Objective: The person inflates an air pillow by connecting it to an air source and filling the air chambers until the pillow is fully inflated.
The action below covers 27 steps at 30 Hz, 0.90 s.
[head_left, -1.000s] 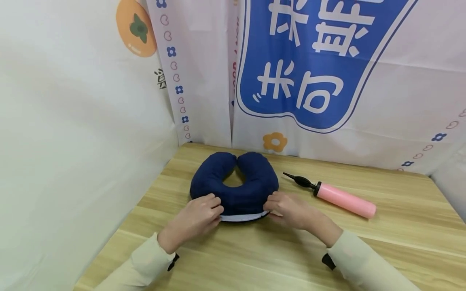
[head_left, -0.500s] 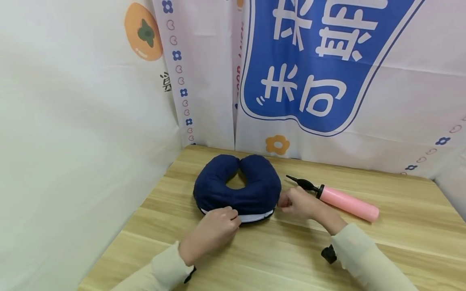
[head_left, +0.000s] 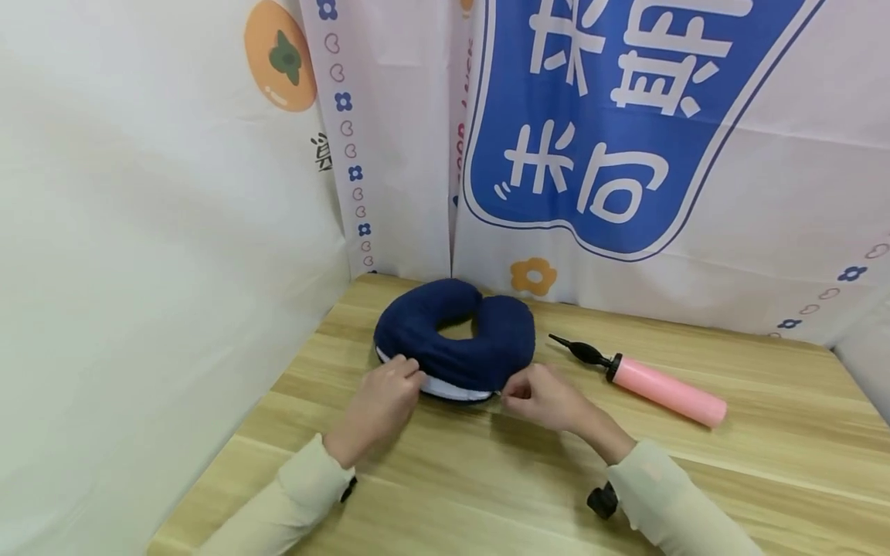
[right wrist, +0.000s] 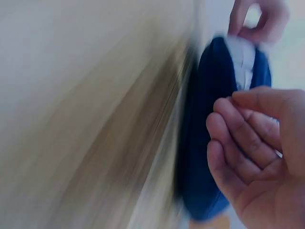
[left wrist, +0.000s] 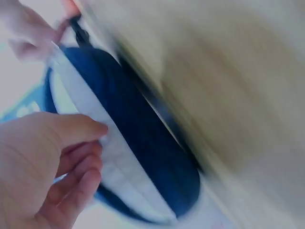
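A navy U-shaped neck pillow (head_left: 417,320) lies on the table, its gap facing the back wall. Along its near side the cover's zipper seam is parted, and a white inner (head_left: 455,390) shows through. My left hand (head_left: 378,405) pinches the pillow's edge at this parted seam; in the left wrist view its thumb lies against the white inner. At the right end of the white strip, my right hand (head_left: 545,398) pinches the small zipper pull, mostly hidden by thumb and forefinger. The right wrist view shows the other fingers of the right hand (right wrist: 252,143) loosely curled.
To the right lies a pink hand pump (head_left: 667,390) with a black nozzle (head_left: 584,353). The wood-grain table (head_left: 445,494) meets a printed cloth wall (head_left: 751,193) behind and a white cloth wall (head_left: 174,270) at left.
The pillow has turned, its left arm going back and its right side coming nearer. My left hand went left and back after moving right; my right hand has come leftward. The pump stays put.
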Each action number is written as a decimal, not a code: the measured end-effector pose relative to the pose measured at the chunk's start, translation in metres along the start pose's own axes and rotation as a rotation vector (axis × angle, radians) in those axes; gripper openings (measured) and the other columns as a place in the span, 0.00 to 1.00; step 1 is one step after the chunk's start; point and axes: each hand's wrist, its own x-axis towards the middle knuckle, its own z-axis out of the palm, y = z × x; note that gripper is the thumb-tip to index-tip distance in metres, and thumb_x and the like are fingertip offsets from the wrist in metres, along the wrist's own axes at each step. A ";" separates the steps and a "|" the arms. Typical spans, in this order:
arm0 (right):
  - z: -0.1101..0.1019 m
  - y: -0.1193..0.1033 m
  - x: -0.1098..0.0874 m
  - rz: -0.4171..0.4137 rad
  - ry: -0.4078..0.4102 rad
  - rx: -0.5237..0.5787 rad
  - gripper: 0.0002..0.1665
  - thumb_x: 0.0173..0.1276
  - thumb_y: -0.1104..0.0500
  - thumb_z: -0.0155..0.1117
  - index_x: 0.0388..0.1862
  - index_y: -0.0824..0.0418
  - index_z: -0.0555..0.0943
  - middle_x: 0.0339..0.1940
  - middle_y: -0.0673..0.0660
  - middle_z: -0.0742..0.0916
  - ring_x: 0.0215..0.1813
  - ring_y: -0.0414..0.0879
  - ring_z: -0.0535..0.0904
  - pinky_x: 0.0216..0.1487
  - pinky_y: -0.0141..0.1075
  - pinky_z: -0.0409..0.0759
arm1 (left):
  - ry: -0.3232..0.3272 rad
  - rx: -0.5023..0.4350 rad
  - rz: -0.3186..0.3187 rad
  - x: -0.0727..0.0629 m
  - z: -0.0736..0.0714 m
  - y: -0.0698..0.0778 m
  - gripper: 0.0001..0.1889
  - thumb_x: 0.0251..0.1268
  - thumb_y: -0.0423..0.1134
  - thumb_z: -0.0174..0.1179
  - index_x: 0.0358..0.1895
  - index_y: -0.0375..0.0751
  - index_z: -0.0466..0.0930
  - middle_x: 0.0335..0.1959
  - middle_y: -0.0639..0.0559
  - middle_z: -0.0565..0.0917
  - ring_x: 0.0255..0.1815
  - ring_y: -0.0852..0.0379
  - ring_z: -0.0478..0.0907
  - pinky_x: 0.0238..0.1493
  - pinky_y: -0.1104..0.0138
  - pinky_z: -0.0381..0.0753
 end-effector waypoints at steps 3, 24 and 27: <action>0.012 -0.015 0.007 -0.008 0.019 0.042 0.07 0.71 0.61 0.70 0.35 0.57 0.93 0.26 0.44 0.90 0.25 0.29 0.77 0.30 0.27 0.78 | -0.068 -0.078 -0.102 -0.001 -0.005 -0.005 0.07 0.59 0.31 0.74 0.31 0.43 0.84 0.30 0.53 0.82 0.32 0.54 0.79 0.33 0.63 0.83; 0.046 -0.045 0.021 -0.304 0.122 -0.248 0.07 0.65 0.65 0.74 0.29 0.54 0.86 0.26 0.47 0.86 0.29 0.35 0.78 0.34 0.25 0.79 | -0.142 -0.732 -0.434 0.000 0.002 0.061 0.04 0.65 0.31 0.66 0.34 0.44 0.88 0.26 0.59 0.85 0.26 0.67 0.79 0.29 0.76 0.77; 0.044 -0.044 0.023 -0.330 0.069 -0.280 0.07 0.65 0.66 0.73 0.31 0.54 0.86 0.28 0.47 0.86 0.31 0.36 0.79 0.37 0.27 0.80 | -0.146 -0.707 -0.392 0.001 0.003 0.056 0.08 0.66 0.33 0.68 0.28 0.47 0.85 0.22 0.62 0.79 0.23 0.66 0.75 0.27 0.76 0.73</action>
